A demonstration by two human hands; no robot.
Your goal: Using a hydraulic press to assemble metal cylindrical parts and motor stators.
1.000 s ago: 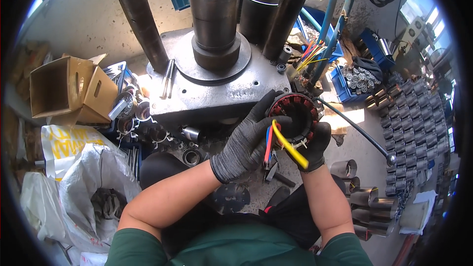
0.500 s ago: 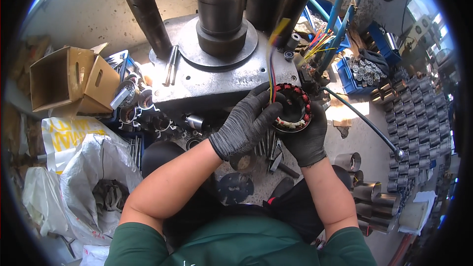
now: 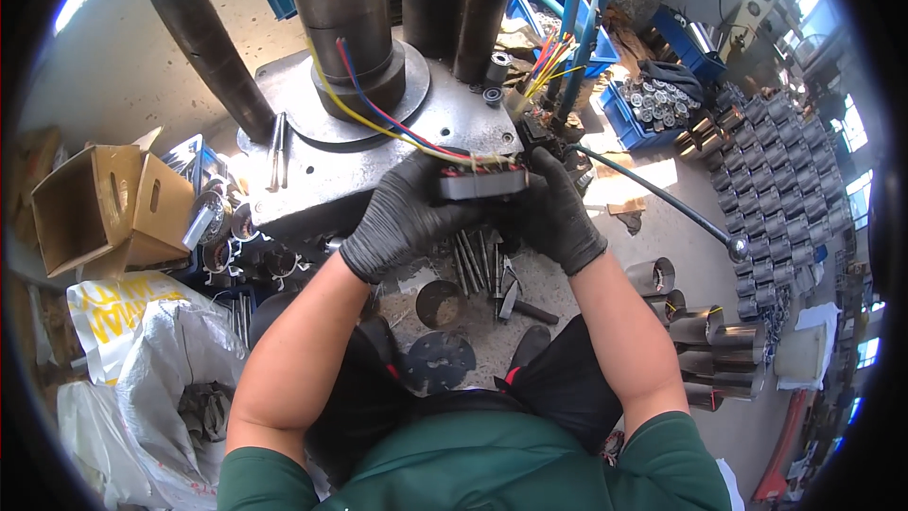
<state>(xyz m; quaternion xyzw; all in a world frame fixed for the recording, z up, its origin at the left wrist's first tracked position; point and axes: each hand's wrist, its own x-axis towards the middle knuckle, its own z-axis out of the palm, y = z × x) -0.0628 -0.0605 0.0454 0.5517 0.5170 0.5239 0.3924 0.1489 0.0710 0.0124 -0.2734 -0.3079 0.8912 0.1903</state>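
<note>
A motor stator point(image 3: 482, 185), a ring with a grey metal rim and red-and-white windings, is held edge-on in front of the press table. My left hand point(image 3: 402, 218), in a dark grey knit glove, grips its left side with fingers closed round it. On its right side my gloved right hand point(image 3: 560, 220) also has hold; the fingertips behind and beneath the ring are hidden. Yellow, red and blue lead wires point(image 3: 378, 123) rise from the windings and bend up to the left, across the metal table point(image 3: 326, 191) and a dark steel cylinder point(image 3: 342, 24).
Two steel columns point(image 3: 203, 47) flank the cylinder. A long lever point(image 3: 662, 197) with a ball end slants to the right. Stacked metal housings point(image 3: 780, 199) stand at far right. An open cardboard box point(image 3: 104, 194) and white sacks point(image 3: 165, 360) lie left. A hammer point(image 3: 515, 303) rests on the floor.
The stator has tipped from face-up to edge-on and moved left in both hands. Its wires swung from upright to leaning left. The view has shifted to the right.
</note>
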